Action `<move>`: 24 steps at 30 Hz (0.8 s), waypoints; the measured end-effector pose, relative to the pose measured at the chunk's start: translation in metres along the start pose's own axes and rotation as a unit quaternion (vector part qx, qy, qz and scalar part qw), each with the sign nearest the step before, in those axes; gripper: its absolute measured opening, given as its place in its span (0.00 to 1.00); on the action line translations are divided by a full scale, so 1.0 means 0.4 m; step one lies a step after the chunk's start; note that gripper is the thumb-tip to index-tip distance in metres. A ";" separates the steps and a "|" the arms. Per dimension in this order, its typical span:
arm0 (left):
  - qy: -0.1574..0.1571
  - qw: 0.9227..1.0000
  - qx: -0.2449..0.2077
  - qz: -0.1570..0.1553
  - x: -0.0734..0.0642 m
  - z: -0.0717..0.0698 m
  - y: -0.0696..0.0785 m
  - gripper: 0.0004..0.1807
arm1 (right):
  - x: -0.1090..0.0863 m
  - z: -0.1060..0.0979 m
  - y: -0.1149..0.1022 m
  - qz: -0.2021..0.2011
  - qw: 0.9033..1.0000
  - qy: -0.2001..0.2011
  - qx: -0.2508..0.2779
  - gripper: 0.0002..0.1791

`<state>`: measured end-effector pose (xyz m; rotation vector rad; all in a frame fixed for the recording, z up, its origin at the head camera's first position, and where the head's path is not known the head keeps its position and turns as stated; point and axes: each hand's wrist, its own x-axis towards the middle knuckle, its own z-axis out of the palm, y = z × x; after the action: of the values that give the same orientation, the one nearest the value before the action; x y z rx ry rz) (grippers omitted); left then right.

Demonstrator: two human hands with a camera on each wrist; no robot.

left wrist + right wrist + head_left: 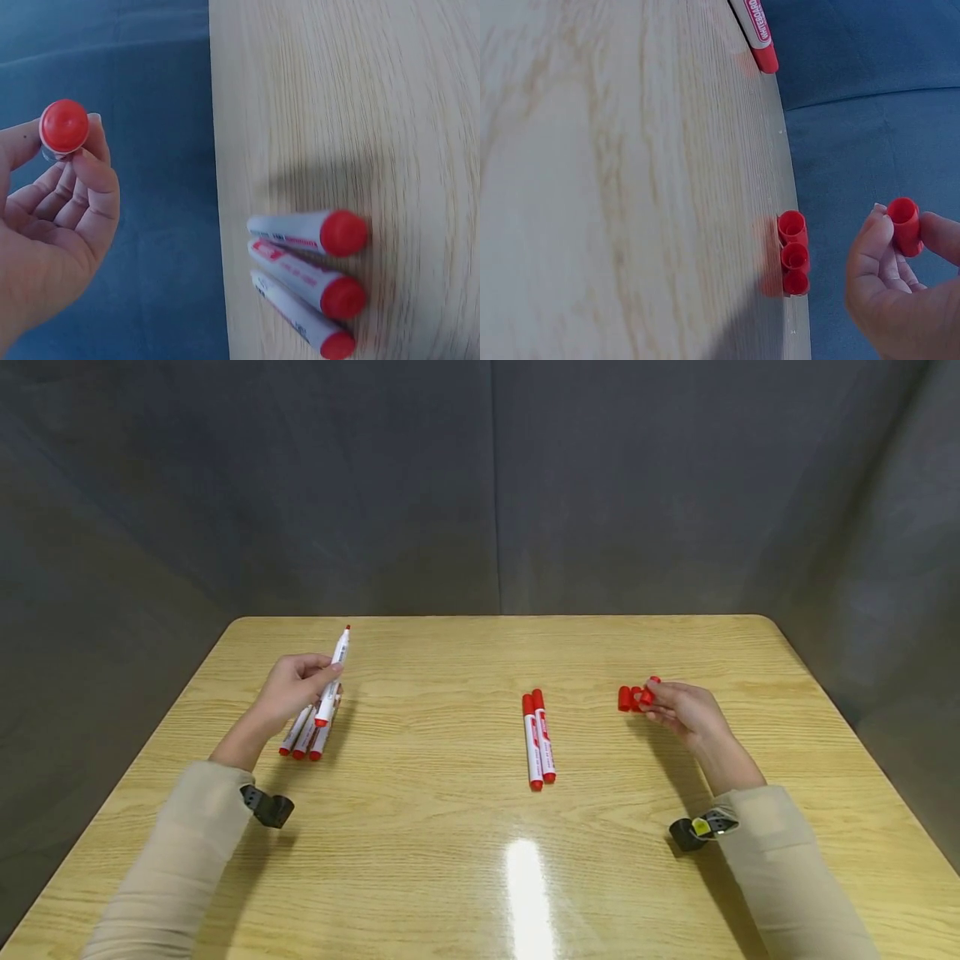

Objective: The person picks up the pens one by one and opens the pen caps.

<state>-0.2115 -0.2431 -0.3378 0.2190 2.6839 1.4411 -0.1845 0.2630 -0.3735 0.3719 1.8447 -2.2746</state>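
My left hand [292,692] pinches a whiteboard marker [327,702] between thumb and fingers. Its cap is off, and its red tip points away from me. Below that hand, three white markers with red ends [296,274] lie side by side on the table, their far ends partly covered by the hand in the head view. At the right, my right hand [693,714] holds a red marker cap [907,229] by thumb and fingertips, its hollow end facing the wrist camera. Three more red caps [795,256] lie in a row just left of these fingers.
Two capped red markers [532,745] lie next to each other near the middle of the wooden table [420,827]. A dark curtain [375,485] hangs behind the table's far edge. Each sleeve carries a small black wrist camera [270,807].
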 end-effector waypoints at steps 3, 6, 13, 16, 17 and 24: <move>0.006 1.000 0.013 -0.009 -0.002 -0.010 -0.008 0.25 | 0.000 0.000 0.000 0.001 1.000 0.002 -0.002 0.05; 0.009 1.000 0.019 -0.018 -0.003 -0.021 -0.017 0.26 | -0.001 -0.001 0.000 0.001 1.000 0.003 -0.001 0.05; 0.018 0.999 0.026 -0.037 -0.004 -0.046 -0.041 0.28 | -0.001 -0.003 0.000 -0.001 1.000 -0.002 0.002 0.07; 0.021 0.998 0.038 -0.040 -0.003 -0.057 -0.053 0.28 | -0.001 -0.004 0.001 -0.001 1.000 -0.004 0.002 0.06; 0.022 0.998 0.042 -0.040 -0.003 -0.060 -0.056 0.28 | -0.001 -0.005 0.001 -0.001 1.000 -0.004 0.003 0.05; 0.033 0.997 0.052 -0.051 -0.003 -0.075 -0.076 0.29 | 0.000 -0.009 0.001 -0.002 1.000 0.000 0.011 0.05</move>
<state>-0.2170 -0.2844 -0.3467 0.0426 2.7813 1.3032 -0.1841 0.2665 -0.3747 0.3730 1.8233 -2.2990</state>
